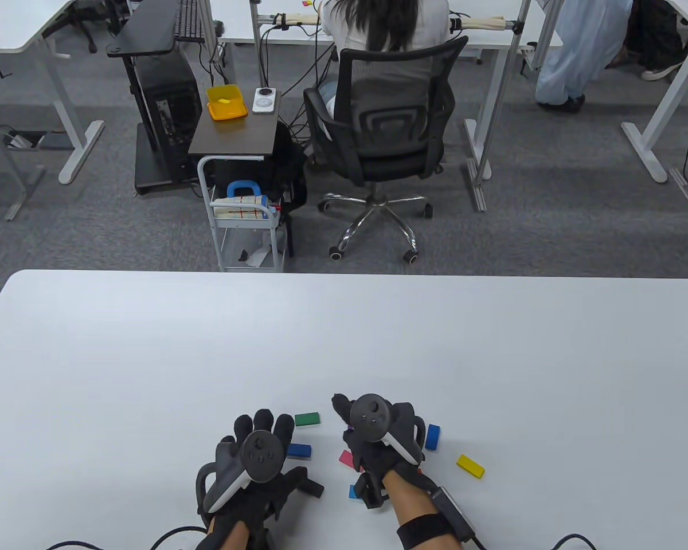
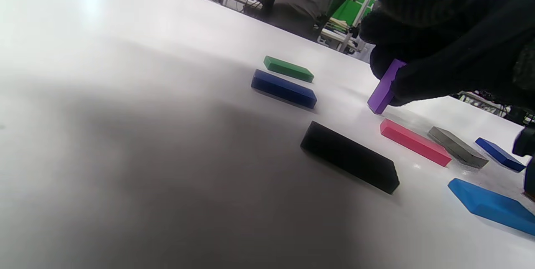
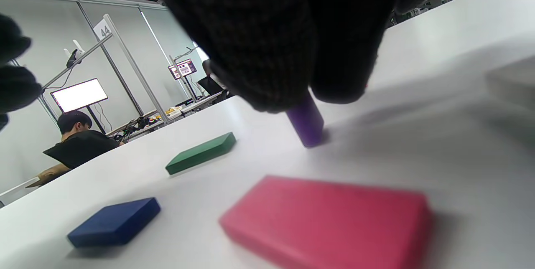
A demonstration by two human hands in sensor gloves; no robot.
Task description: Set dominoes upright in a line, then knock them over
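Note:
My right hand [image 1: 352, 427] pinches a purple domino [image 2: 384, 87] from above; its lower end touches the white table [image 1: 344, 344] and it leans a little. The purple domino [image 3: 308, 125] shows below my fingertips [image 3: 267, 72]. Lying flat around it are a green domino [image 1: 307, 419], a dark blue one [image 1: 298, 450], a pink one [image 1: 347, 458], a black one [image 2: 349, 156], a grey one [image 2: 457, 152] and a light blue one [image 2: 493, 206]. My left hand [image 1: 264, 435] rests on the table to the left, fingers relaxed, holding nothing.
Right of my right hand lie a blue domino [image 1: 432, 436] and a yellow one [image 1: 470, 466]. Beyond the table's far edge stand a small white cart [image 1: 246, 229] and an office chair [image 1: 378, 132] with a person seated.

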